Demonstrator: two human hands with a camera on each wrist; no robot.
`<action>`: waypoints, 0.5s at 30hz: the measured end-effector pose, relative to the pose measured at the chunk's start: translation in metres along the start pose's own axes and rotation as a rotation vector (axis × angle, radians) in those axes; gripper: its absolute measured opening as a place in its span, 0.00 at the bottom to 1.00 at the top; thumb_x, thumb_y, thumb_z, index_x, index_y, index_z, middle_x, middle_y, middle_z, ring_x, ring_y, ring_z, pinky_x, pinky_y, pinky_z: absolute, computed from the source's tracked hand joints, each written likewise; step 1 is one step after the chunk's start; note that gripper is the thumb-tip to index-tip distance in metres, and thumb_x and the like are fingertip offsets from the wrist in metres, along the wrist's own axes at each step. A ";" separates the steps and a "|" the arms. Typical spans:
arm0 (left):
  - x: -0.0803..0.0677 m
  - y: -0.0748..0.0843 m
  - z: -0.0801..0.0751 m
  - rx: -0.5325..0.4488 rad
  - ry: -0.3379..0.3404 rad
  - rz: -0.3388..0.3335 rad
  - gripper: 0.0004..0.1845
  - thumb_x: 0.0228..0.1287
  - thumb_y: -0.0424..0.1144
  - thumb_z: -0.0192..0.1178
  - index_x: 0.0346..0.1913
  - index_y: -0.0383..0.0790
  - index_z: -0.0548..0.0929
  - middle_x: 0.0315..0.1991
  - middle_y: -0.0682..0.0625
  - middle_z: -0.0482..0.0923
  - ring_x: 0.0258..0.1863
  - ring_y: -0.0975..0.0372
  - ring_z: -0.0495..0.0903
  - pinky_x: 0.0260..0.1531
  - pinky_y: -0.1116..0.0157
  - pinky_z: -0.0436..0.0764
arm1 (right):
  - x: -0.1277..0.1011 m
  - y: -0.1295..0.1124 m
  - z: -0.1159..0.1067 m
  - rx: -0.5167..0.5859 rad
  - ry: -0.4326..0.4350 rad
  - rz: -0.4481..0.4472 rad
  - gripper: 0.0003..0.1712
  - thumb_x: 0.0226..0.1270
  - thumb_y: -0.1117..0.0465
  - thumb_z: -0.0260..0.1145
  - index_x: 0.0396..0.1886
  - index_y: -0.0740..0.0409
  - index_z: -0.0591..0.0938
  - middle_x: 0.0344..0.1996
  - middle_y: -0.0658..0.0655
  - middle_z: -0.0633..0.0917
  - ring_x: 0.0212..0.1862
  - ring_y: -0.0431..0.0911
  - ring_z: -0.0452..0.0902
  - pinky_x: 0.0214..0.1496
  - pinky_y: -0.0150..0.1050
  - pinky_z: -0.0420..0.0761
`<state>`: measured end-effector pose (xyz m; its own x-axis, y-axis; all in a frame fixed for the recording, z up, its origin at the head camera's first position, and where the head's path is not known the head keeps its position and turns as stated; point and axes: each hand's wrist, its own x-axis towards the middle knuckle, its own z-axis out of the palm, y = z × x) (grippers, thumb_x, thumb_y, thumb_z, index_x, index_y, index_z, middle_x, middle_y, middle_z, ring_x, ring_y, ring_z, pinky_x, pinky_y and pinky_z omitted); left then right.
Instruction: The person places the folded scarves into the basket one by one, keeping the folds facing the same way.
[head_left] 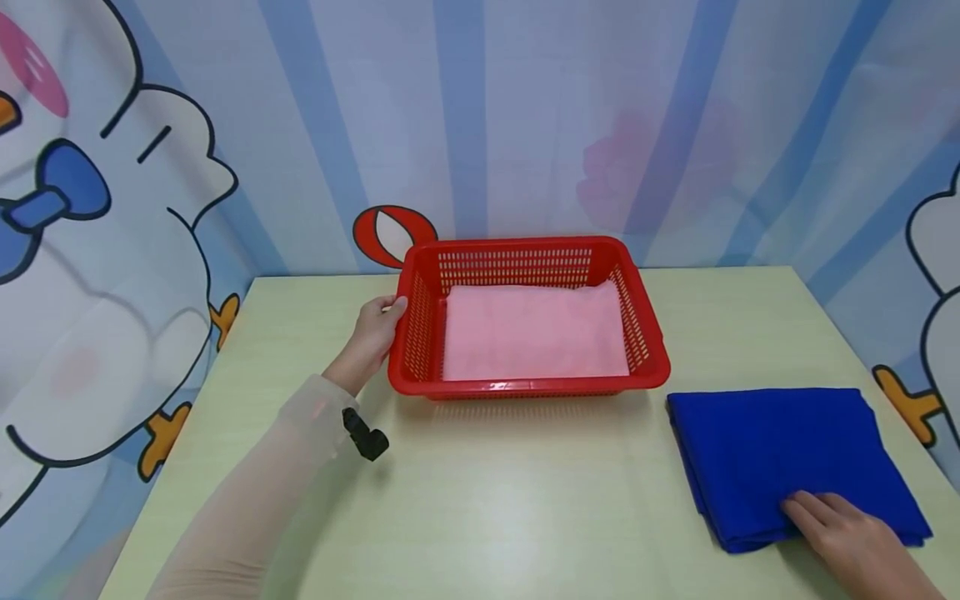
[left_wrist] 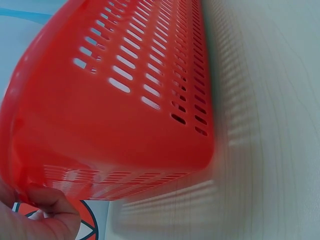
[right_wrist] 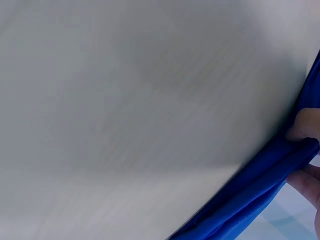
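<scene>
A red plastic basket (head_left: pixel 525 388) with slotted walls stands near the back of the table, and a folded pink cloth (head_left: pixel 534 333) lies flat inside it. My left hand (head_left: pixel 375 333) grips the basket's left rim; the left wrist view shows the fingers curled at the rim beside the basket wall (left_wrist: pixel 100 125). At the right of the table is a folded blue cloth (head_left: pixel 787 458). My right hand (head_left: pixel 851 533) pinches its near edge, and in the right wrist view the thumb and fingers hold the layered blue fabric (right_wrist: pixel 250 195) between them.
The pale wooden table (head_left: pixel 510 492) stretches in front of the basket. A printed curtain (head_left: pixel 525 117) with stripes and cartoon figures hangs behind and at both sides. A small black device (head_left: pixel 365 435) is strapped at the left wrist.
</scene>
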<state>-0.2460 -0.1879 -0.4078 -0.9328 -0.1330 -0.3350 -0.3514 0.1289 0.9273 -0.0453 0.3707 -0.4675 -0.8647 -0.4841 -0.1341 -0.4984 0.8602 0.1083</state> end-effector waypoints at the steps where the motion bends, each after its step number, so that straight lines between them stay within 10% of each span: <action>1: 0.000 0.000 0.000 -0.004 0.000 0.003 0.27 0.81 0.45 0.44 0.73 0.32 0.62 0.61 0.37 0.71 0.53 0.54 0.76 0.55 0.61 0.78 | -0.001 0.000 0.000 0.000 -0.002 0.000 0.65 0.27 0.10 0.57 0.47 0.63 0.82 0.43 0.60 0.83 0.43 0.58 0.80 0.43 0.55 0.83; 15: 0.000 -0.002 -0.001 -0.014 -0.019 0.026 0.27 0.82 0.45 0.43 0.74 0.32 0.61 0.61 0.36 0.71 0.56 0.52 0.76 0.53 0.62 0.80 | -0.010 -0.011 0.003 -0.010 -0.141 -0.010 0.61 0.36 0.11 0.54 0.50 0.60 0.81 0.45 0.57 0.82 0.45 0.57 0.79 0.45 0.54 0.83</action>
<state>-0.2457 -0.1888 -0.4093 -0.9431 -0.1109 -0.3134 -0.3256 0.1180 0.9381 -0.0314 0.3664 -0.4700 -0.8429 -0.4644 -0.2717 -0.5077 0.8537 0.1159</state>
